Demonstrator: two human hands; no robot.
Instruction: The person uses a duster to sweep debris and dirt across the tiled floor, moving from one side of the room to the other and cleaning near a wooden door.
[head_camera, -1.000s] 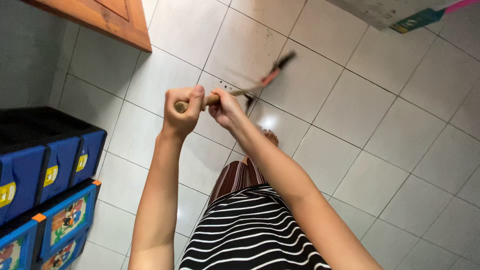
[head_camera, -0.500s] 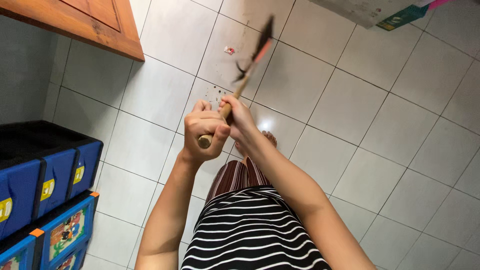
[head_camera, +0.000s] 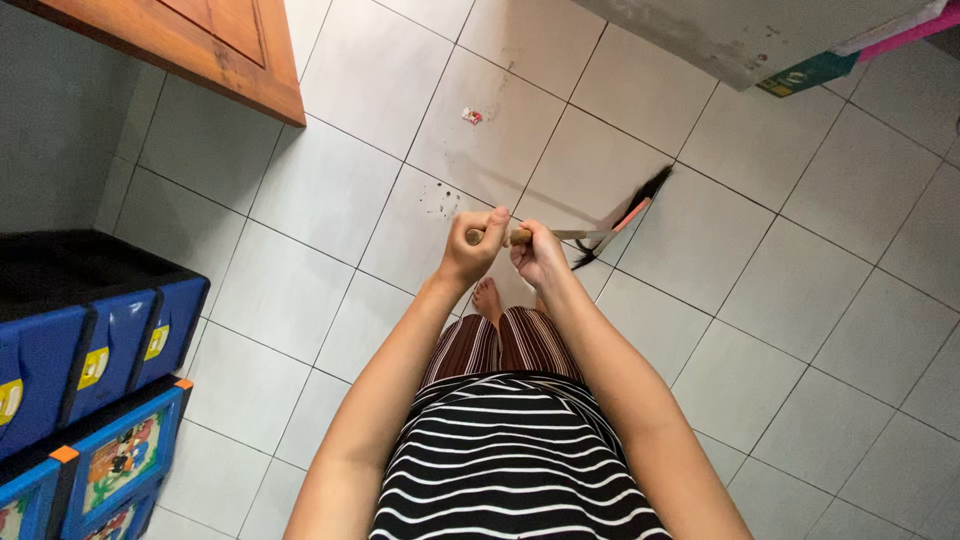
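1. A white tiled floor (head_camera: 330, 190) filled the view, with a wooden door (head_camera: 215, 45) cut off at the upper left and a pale cabinet (head_camera: 740, 35) cut off at the upper right.
2. Blue plastic drawers (head_camera: 95, 350) stood at the left edge, only partly in view.
3. The left hand (head_camera: 470, 250) and the right hand (head_camera: 540, 255), side by side, each had its fingers curled shut around the wooden handle of a broom (head_camera: 560, 236).
4. The handle ran out to the right, just above the floor; its dark bristles (head_camera: 640, 195) were blurred and hard to make out.
5. A small scrap (head_camera: 471, 116) lay on the tiles, well apart from the bristles.
6. One bare foot (head_camera: 487, 298) showed below the hands; the other was hidden.
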